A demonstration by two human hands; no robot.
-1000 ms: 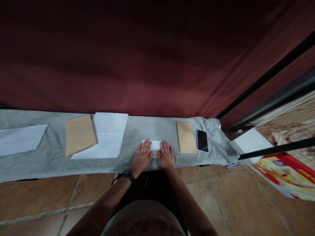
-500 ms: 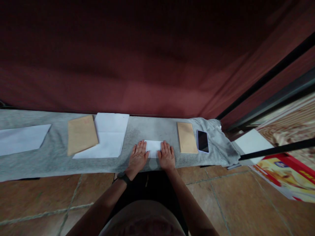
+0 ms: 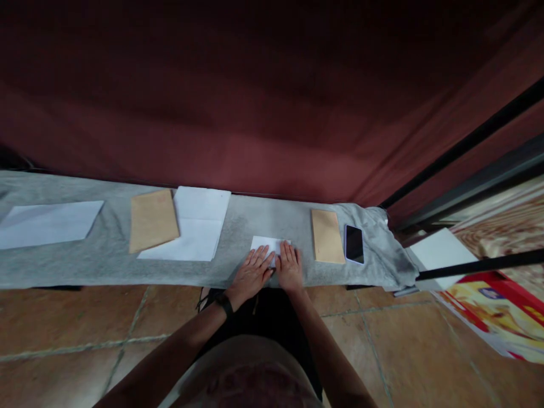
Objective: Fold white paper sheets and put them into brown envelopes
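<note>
A small folded sheet of white paper (image 3: 263,242) lies on the grey cloth in front of me. My left hand (image 3: 251,272) rests flat across its lower left part, fingers stretched out and pointing up and right. Over the right part of the paper lies my right hand (image 3: 289,267), also flat with the fingers extended forward. The two thumbs are close together near the paper's lower edge, which the hands partly cover. A dark band is on my left wrist.
Grey cloth (image 3: 272,218) covers the long narrow surface. Left are a brown envelope (image 3: 153,222), white sheets (image 3: 198,226) partly under it, and another white sheet (image 3: 51,221). Right are a second brown envelope (image 3: 328,235), a phone (image 3: 354,245) and a printed box (image 3: 493,311).
My left hand has slid right over the paper, nearer my right hand, and turned slightly. More of the paper's upper left corner shows. The view has shifted a little.
</note>
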